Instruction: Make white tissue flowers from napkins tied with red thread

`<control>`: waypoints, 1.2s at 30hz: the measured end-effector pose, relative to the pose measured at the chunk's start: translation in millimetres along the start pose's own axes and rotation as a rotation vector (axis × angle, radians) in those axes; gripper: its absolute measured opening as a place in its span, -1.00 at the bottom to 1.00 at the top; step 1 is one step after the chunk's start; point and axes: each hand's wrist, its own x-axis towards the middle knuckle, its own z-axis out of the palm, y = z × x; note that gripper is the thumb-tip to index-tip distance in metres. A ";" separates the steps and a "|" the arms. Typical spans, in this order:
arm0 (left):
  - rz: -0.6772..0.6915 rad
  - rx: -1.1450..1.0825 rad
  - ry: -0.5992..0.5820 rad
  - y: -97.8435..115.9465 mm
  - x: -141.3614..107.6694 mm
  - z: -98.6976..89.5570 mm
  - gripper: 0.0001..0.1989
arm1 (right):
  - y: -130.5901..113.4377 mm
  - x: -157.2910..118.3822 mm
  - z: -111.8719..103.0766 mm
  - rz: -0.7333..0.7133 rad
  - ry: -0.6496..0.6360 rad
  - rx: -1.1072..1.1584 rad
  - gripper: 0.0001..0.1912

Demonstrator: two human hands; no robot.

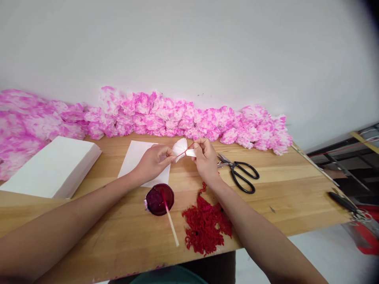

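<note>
A folded white paper piece (180, 147), fanned at its left end, hangs between my hands with a red thread wrapped round its narrow part. My left hand (156, 161) pinches one end of the red thread beside the fan. My right hand (205, 158) is closed on the narrow white end, and the thread's other side runs up to its fingers. Beneath my left hand lies a flat white sheet (136, 155). Black-handled scissors (241, 171) rest just right of my right hand. A heap of red threads (204, 228) lies near the front edge.
A thick white paper stack (53, 165) is at the left. A dark red dye dish (155, 200) with a stick (172, 227) across it stands front centre. Pink and white crumpled paper flowers (160, 112) line the wall. Another black-handled tool (343, 202) lies at the table's right edge.
</note>
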 end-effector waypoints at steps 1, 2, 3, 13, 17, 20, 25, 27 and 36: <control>0.017 0.021 -0.011 0.2 0.4 -0.9 -0.80 | -0.2 0.2 -0.3 0.007 0.002 0.000 -0.88; 0.033 0.044 -0.020 0.6 0.8 -1.8 -0.79 | -0.2 0.4 -0.4 0.015 0.002 0.001 -0.87; 0.049 0.068 -0.021 1.2 1.1 -2.8 -0.78 | -0.1 0.5 -0.5 0.021 0.001 0.003 -0.86; 0.262 -0.013 0.097 10.7 -2.5 -4.6 -0.76 | -1.0 -5.0 5.4 -0.042 -0.052 -0.058 -0.88; 0.161 -0.249 -0.075 9.5 -2.1 -1.4 -0.77 | -3.4 -6.9 7.2 -0.028 -0.063 -0.049 -0.87; 0.023 -0.350 -0.127 6.7 -1.8 -0.4 -0.72 | -2.0 -4.0 5.4 -0.022 -0.090 -0.040 -0.84; -0.144 -0.484 -0.067 3.1 -1.8 -2.3 -0.71 | -0.2 3.7 -2.9 0.103 -0.293 0.250 -0.77; -0.171 -0.513 -0.048 2.0 -1.9 -3.7 -0.71 | -2.5 4.5 -5.9 0.181 -0.420 0.415 -0.77; -0.040 -0.558 -0.069 2.5 -2.2 -9.4 -0.75 | -4.5 2.1 -10.6 0.389 -0.637 0.769 -0.85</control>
